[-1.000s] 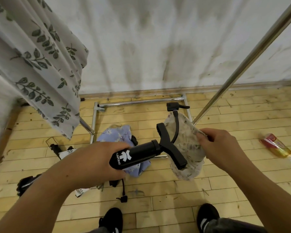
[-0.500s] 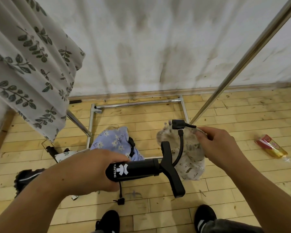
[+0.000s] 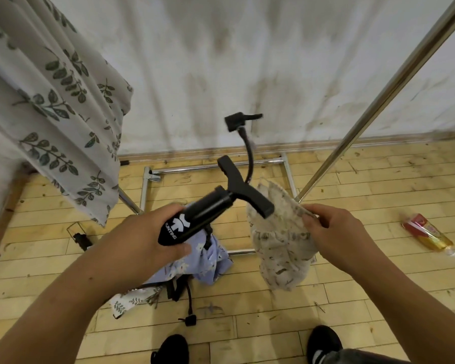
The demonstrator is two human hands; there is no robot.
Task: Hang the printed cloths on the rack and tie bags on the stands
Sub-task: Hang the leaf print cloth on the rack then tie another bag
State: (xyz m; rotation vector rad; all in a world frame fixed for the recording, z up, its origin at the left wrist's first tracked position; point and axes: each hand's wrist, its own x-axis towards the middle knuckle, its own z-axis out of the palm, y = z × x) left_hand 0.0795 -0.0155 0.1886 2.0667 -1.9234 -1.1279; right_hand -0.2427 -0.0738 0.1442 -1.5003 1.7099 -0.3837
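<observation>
Gripping black pump: left hand, fingers wrapped, partly hidden; right hand pinching floral bag rim.

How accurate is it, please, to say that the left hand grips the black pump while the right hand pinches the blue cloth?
Not quite: the head view shows the right hand pinching the beige cloth, not the blue cloth, which lies unheld below the left hand. The left hand does grip the black pump.
</observation>
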